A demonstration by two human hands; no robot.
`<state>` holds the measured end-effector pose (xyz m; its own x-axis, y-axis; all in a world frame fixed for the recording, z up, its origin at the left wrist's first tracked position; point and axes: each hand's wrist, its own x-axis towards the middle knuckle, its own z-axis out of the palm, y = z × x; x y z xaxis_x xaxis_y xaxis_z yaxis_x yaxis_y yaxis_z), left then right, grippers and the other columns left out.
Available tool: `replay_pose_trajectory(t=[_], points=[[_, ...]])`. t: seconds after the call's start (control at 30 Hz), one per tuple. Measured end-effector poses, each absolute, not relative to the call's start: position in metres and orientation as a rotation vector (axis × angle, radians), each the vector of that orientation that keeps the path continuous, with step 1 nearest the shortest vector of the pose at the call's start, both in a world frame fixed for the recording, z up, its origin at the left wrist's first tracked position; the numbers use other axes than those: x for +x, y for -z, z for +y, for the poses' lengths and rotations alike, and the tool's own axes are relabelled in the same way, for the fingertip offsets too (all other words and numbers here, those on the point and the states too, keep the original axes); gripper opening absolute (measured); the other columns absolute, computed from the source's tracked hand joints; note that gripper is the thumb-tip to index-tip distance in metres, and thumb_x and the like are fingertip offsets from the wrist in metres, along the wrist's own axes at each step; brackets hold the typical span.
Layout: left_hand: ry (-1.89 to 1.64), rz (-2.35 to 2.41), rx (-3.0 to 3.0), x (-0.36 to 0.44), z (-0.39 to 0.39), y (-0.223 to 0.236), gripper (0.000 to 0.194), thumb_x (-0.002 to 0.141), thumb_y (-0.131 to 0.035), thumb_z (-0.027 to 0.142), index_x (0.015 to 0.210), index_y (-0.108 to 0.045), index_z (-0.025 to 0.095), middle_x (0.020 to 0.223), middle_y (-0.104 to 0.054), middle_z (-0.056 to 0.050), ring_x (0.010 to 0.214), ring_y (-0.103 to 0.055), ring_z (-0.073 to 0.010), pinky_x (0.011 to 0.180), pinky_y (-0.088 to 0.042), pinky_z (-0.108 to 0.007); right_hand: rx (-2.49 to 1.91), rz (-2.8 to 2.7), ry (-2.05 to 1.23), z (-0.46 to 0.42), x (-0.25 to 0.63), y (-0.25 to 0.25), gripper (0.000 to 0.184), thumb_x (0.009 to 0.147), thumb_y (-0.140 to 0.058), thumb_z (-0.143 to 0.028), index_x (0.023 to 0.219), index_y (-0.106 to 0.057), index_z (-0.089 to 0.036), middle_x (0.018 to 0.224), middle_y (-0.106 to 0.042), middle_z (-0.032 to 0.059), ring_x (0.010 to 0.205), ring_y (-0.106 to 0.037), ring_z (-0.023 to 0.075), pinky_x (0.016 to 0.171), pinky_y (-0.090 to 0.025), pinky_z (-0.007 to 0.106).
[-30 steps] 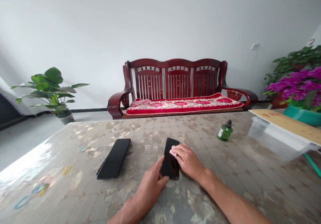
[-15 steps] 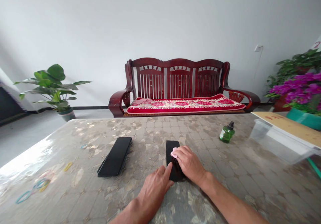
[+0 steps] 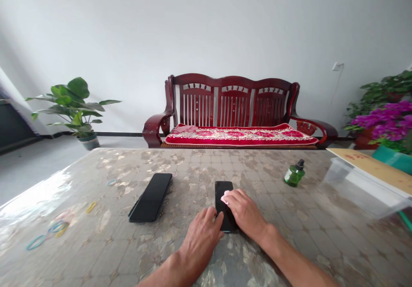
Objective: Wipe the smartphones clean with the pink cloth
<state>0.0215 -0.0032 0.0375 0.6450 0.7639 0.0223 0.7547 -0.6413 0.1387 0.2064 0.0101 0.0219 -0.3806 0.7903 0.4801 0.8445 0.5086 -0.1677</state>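
A black smartphone (image 3: 220, 187) lies flat on the patterned table cover, its top end pointing away from me. My right hand (image 3: 246, 212) pinches a small pink cloth (image 3: 225, 197) and presses it on the phone's screen; the hand covers much of the phone's right side. At the lower left edge of the phone, my left hand (image 3: 202, 234) holds it with bent fingers, one fingertip over the screen. To the left lies another black phone (image 3: 152, 197), with a dark edge of something showing beneath it.
A green bottle with a black cap (image 3: 294, 174) stands right of the hands. Beyond it is a clear plastic box (image 3: 360, 188) under a tan board (image 3: 373, 167). Rubber bands (image 3: 58, 227) lie at left. A wooden bench (image 3: 231, 102) stands behind the table (image 3: 309, 244).
My right hand has slid the pink cloth slightly down and right over the screen. The left hand's fingers have bent more at the phone's edge. The whole view has shifted a little.
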Motion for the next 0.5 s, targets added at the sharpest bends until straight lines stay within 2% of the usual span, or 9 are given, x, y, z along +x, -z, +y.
replay_pose_trajectory(t=[0.13,0.5], points=[[-0.197,1.177,2.786,0.02,-0.001,-0.027,0.039,0.09,-0.065,0.014,0.128,-0.058,0.016,0.135,-0.057,-0.013,0.122,-0.056,-0.0274,0.105,-0.046,-0.039,-1.328,-2.28,0.166,0.007,0.207,-0.02,0.026,0.096,-0.049,-0.008,0.114,-0.062,-0.022,0.111,-0.065,0.0064,0.102,-0.059,0.0215,0.09,-0.052,0.037],[-0.267,1.121,2.849,0.018,0.004,-0.009,0.042,0.091,-0.066,0.016,0.131,-0.057,0.012,0.14,-0.054,-0.018,0.126,-0.055,-0.0297,0.108,-0.044,-0.041,-1.48,-2.396,0.214,0.031,0.206,-0.029,0.026,0.091,-0.051,-0.001,0.101,-0.066,-0.02,0.101,-0.066,0.0061,0.1,-0.057,0.0203,0.087,-0.048,0.03]])
